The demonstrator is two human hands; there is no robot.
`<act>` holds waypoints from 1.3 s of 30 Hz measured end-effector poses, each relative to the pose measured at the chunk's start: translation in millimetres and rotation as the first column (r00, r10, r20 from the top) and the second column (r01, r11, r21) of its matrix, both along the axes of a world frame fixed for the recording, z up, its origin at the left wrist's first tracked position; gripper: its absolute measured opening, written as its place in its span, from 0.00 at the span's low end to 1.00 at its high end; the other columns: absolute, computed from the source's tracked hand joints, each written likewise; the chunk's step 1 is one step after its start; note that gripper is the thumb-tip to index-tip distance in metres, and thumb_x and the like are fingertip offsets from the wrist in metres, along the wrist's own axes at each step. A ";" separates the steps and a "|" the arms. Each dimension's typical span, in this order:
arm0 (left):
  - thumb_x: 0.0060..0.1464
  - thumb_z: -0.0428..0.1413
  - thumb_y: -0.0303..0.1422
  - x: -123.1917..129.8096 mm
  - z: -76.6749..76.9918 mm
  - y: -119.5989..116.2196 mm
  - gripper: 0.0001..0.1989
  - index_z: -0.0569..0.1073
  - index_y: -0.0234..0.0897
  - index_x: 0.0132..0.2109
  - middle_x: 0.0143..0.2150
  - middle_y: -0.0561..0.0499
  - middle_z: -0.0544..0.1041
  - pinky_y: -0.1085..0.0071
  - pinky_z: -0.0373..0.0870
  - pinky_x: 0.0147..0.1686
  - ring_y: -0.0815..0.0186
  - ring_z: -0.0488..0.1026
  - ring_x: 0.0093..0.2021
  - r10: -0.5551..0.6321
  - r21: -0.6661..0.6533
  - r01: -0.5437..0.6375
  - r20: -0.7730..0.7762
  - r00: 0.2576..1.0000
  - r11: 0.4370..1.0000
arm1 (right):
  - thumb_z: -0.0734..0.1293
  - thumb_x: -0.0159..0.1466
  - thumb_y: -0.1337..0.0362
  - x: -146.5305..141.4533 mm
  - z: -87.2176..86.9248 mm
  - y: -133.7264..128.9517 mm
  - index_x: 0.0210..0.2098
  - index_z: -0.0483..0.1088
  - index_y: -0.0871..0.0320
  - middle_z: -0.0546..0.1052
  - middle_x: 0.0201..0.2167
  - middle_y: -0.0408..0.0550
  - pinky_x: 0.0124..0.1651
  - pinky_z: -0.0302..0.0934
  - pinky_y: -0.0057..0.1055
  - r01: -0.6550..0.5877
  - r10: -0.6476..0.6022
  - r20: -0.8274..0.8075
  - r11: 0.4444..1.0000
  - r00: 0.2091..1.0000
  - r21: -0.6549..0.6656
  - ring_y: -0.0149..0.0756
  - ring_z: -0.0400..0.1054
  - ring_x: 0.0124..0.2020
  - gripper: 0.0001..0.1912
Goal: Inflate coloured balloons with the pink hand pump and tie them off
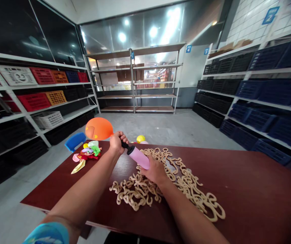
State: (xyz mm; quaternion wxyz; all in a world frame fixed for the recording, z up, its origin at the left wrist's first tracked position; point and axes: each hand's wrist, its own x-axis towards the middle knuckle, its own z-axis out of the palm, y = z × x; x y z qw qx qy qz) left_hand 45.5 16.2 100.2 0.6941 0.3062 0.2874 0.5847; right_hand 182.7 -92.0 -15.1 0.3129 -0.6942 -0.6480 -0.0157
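An inflated orange balloon (98, 128) sticks out to the left of my left hand (117, 141). That hand's fingers are wrapped round the black end of a balloon pump (139, 158), by the balloon's neck; the exact join is hidden. My right hand (155, 170) grips the pump's pink barrel at its lower end. The pump slants above the dark brown table (66, 189). Under and around my right hand lie many pale, curly, wooden-looking pieces (135, 191). Left of my left forearm rests a pile of uninflated balloons (88, 152) in several colours.
A blue chair (75, 141) stands past the table's left side. Beyond the far edge show a yellow balloon (140, 139) and something pale. Shelves with red crates (35, 101) line the left, and navy crates (274, 91) the right. A rack (132, 81) stands at the back.
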 end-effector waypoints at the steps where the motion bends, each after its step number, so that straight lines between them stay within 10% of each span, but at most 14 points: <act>1: 0.39 0.46 0.24 -0.6 0.6 0.4 0.06 0.55 0.37 0.23 0.15 0.60 0.48 0.76 0.52 0.14 0.75 0.50 0.12 -0.002 0.006 0.002 0.005 1.000 1.000 | 0.65 0.52 0.56 0.5 0.4 0.2 0.43 0.64 0.56 0.73 0.33 0.47 0.34 0.55 0.29 -0.007 0.007 -0.001 1.000 1.000 0.009 0.38 0.67 0.33 0.21; 15: 0.36 0.45 0.21 -87.8 75.6 46.5 0.08 0.52 0.37 0.23 0.15 0.59 0.47 0.76 0.50 0.12 0.75 0.48 0.12 0.111 0.115 -0.111 0.005 0.994 0.987 | 0.65 0.50 0.56 -0.3 4.9 0.5 0.44 0.64 0.56 0.73 0.34 0.47 0.35 0.56 0.30 -0.041 0.042 -0.001 0.997 0.999 0.058 0.38 0.67 0.34 0.22; 30: 0.38 0.45 0.24 5.3 3.4 3.0 0.06 0.53 0.37 0.23 0.15 0.59 0.48 0.76 0.51 0.13 0.75 0.49 0.12 -0.011 0.001 0.011 -0.007 1.000 1.000 | 0.65 0.51 0.57 3.7 0.6 1.7 0.45 0.63 0.56 0.74 0.33 0.48 0.34 0.57 0.30 0.005 -0.004 -0.028 0.999 1.000 0.037 0.38 0.68 0.32 0.22; 39: 0.38 0.45 0.23 -39.9 51.0 23.7 0.07 0.53 0.38 0.23 0.15 0.59 0.47 0.75 0.51 0.12 0.74 0.48 0.12 0.065 0.072 -0.063 -0.017 0.998 0.995 | 0.64 0.52 0.56 1.6 4.8 0.4 0.44 0.63 0.56 0.73 0.33 0.47 0.35 0.57 0.31 -0.026 0.027 -0.008 0.997 1.000 0.078 0.38 0.68 0.34 0.21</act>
